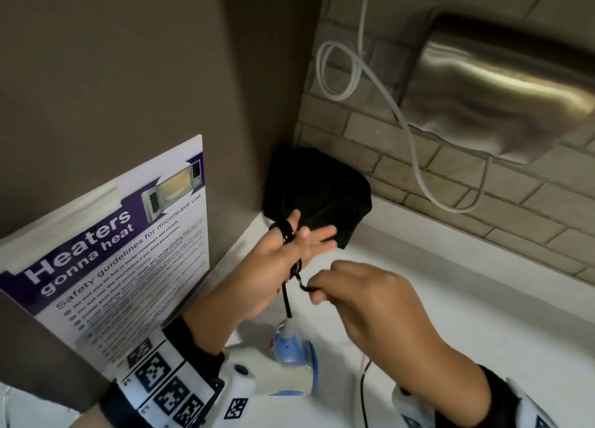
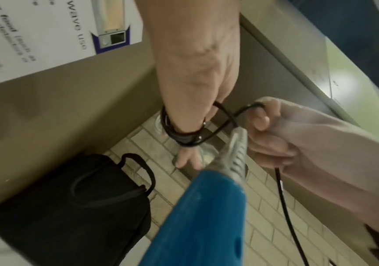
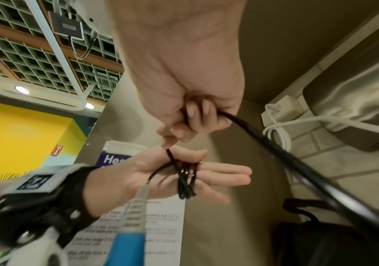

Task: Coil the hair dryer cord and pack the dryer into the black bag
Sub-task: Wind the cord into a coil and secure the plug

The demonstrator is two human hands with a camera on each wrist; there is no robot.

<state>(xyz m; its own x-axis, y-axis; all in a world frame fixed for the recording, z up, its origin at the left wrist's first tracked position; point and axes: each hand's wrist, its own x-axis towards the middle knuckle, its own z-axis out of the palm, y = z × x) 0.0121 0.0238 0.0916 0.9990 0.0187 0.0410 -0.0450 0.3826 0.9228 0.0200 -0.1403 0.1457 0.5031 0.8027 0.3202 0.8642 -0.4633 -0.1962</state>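
My left hand (image 1: 299, 237) is held out with straight fingers, and the black cord (image 1: 287, 299) is wound round them in several loops (image 3: 185, 180). Just to its right, my right hand (image 1: 322, 292) pinches the cord; the free length runs down from it (image 2: 282, 198). The blue and cream hair dryer (image 1: 291, 350) sits below my left hand, its grey cord sleeve (image 2: 236, 149) pointing up at the loops. The black bag (image 1: 318, 196) stands in the counter's back corner, just beyond my left fingertips, with its handle (image 2: 138, 167) showing.
A steel hand dryer (image 1: 502, 86) is fixed to the tiled wall on the right, with a white cable (image 1: 341, 70) looped beside it. A microwave safety poster (image 1: 122, 250) hangs on the left panel. The white counter (image 1: 467, 299) stretches away to the right.
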